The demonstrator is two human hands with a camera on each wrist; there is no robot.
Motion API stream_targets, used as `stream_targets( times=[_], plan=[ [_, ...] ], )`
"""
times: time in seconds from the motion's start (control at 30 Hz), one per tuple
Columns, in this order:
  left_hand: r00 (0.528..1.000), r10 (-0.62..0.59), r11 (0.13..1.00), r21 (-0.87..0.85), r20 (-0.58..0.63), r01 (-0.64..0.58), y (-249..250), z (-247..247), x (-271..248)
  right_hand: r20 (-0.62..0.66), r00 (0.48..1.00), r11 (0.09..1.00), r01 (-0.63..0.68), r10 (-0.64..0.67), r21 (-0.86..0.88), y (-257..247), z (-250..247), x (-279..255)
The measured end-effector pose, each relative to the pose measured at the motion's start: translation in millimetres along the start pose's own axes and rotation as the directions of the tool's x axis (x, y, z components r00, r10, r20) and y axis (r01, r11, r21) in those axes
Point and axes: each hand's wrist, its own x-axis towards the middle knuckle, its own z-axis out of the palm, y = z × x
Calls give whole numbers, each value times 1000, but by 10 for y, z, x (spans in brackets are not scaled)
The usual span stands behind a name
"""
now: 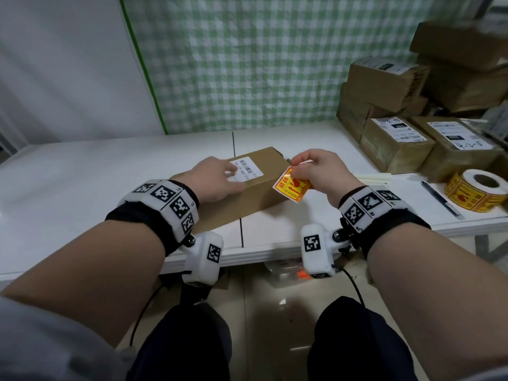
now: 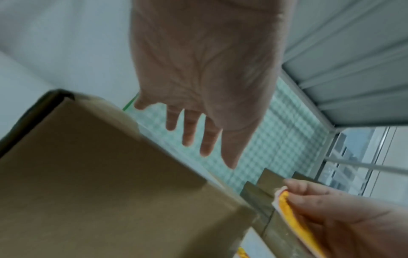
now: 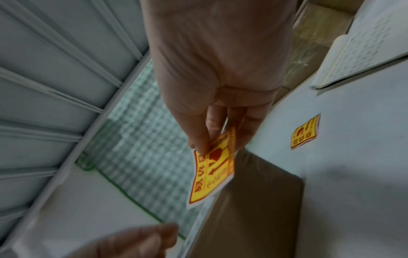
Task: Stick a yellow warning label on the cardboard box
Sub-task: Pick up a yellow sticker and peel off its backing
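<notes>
1. Label [image 1: 292, 186]: pinched in right hand [image 1: 321, 174], hanging just right of the box [image 1: 264, 171].
2. Left hand [image 1: 213, 178]: fingers straight, flat on box top.
3. Box: mid-table [image 1: 82, 166], long axis diagonal.

Inventory by count:

- Hands: two, left hand [image 1: 213, 178] and right hand [image 1: 323, 171].
- Loose yellow warning label [image 1: 292, 186]: one, in the right hand; a further one lies flat on the worktop [image 3: 305, 133] in the right wrist view.
- Label roll [image 1: 478, 189]: one.
- Cardboard box [image 1: 242, 185] at centre: one, bearing one white barcode sticker [image 1: 246, 167].
- Stacked parcels [image 1: 395, 144] at the right: at least six; blur prevents an exact count.
- Pen [image 1: 441, 199]: one.
- Wrist bands with printed markers: two.
</notes>
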Motion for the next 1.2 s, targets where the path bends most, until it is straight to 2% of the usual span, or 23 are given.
stream_targets(
  times=[0.07, 0.1, 0.2, 0.33, 0.43, 0.53, 0.6, 0.67, 0.73, 0.8, 1.0, 1.2],
  plan=[
    [991, 66, 966, -240, -118, -93, 67, -38, -109, 65, 997, 999, 36, -38, 27, -64, 95, -68],
    [988, 77, 928, -352, -134, -120, 102, -37, -158, 95, 994, 998, 56, -60, 42, -89, 140, -104],
    [995, 67, 761, -641, -69, -96, 157, 23, -281, 168, 978, 989, 110, -126, 101, -142, 276, -197],
    [997, 39, 592, -802, -66, -77, 137, 131, -358, 180, 970, 983, 143, -162, 118, -147, 365, -314],
    [996, -10, 510, -858, -84, -67, 119, 143, -351, 115, 982, 982, 137, -152, 126, -181, 383, -321],
    [993, -64, 406, -912, -100, -66, 114, 173, -378, 40, 998, 991, 51, -57, 127, -124, 387, -345],
    [992, -78, 331, -941, -96, -65, 105, 195, -398, 73, 997, 991, -43, 34, 126, -58, 374, -373],
    [994, -82, 286, -957, -78, -52, 86, 220, -400, 177, 981, 989, -99, 79, 108, -7, 371, -409],
    [995, -83, 259, -965, -60, -37, 81, 242, -391, 263, 962, 993, -101, 80, 69, 26, 383, -437],
    [995, -92, 232, -973, -38, -16, 99, 256, -383, 286, 957, 995, -79, 57, 63, 29, 411, -450],
    [996, -92, 179, -984, -16, 1, 141, 258, -388, 218, 976, 994, -49, 28, 93, 0, 441, -432],
    [996, -92, 161, -987, 1, 16, 148, 257, -378, 205, 976, 991, -90, 69, 97, 24, 468, -387]
  ],
)
